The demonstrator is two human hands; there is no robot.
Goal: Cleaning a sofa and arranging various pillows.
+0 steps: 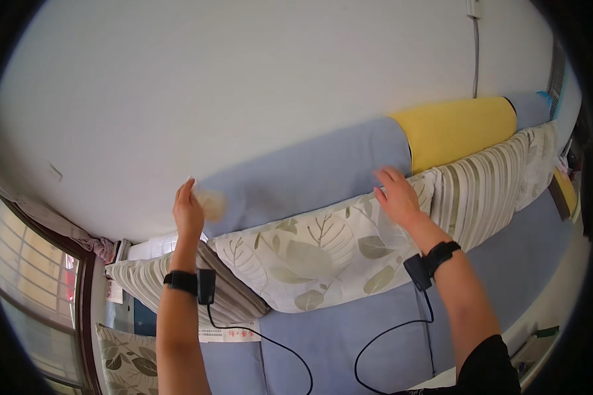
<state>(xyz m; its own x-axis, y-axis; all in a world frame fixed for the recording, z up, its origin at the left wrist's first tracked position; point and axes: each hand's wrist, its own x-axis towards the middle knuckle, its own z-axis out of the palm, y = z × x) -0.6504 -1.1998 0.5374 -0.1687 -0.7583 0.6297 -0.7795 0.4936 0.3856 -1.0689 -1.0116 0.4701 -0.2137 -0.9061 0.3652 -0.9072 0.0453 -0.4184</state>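
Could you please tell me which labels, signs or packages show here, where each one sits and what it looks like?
White label strip: lies flat on the blue sofa seat, under the striped cushion by the left forearm; long white rectangle with small red and dark print.
Paper sheet: at the sofa's far left end beside the window frame; small, white with red marks, partly hidden.
No screens in view.
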